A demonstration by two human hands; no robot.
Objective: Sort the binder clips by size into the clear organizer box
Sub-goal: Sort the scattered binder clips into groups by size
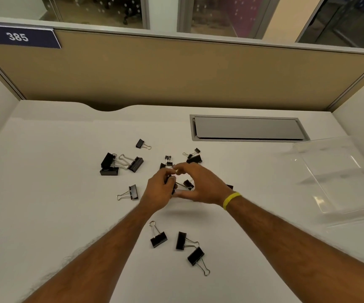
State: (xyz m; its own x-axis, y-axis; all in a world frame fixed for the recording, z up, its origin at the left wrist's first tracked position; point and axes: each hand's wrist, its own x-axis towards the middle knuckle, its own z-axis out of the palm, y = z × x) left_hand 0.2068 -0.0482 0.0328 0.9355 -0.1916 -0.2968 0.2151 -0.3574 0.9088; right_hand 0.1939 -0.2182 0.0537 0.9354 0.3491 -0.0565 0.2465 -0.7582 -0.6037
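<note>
Several black binder clips lie scattered on the white desk (45,193). A cluster of large ones (111,165) sits at the left, a medium one (133,192) below it, and three (183,243) lie near me. My left hand (158,193) and right hand (200,184) meet over the middle of the pile, fingers curled around a black binder clip (173,189) between them. Which hand grips it is hard to tell. The clear organizer box (340,178) stands at the right, apart from both hands. A yellow band circles my right wrist.
A grey cable hatch (248,129) is set into the desk behind the clips. A tan partition wall (176,73) closes the back, with white side panels at left and right. Small clips (191,153) lie just past my hands.
</note>
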